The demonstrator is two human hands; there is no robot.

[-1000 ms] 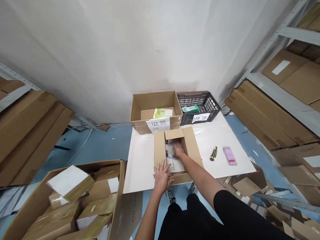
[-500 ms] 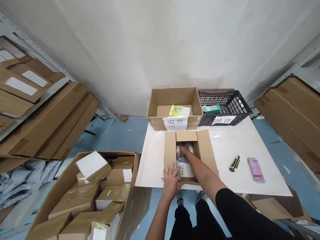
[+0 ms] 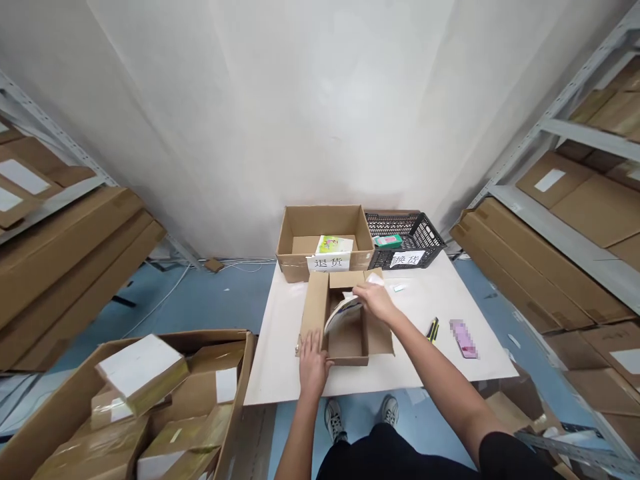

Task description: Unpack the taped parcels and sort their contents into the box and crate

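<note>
My right hand (image 3: 376, 301) has its fingers closed on a book (image 3: 341, 312), tilted above the open box (image 3: 313, 303) on the counter (image 3: 280, 347); my left hand (image 3: 313, 357) lies flat, fingers spread, against the box's near corner

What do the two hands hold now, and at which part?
The right hand holds a thin book by its far edge, over the open carton. The left hand holds nothing; it rests flat on the carton's near left corner.
</note>
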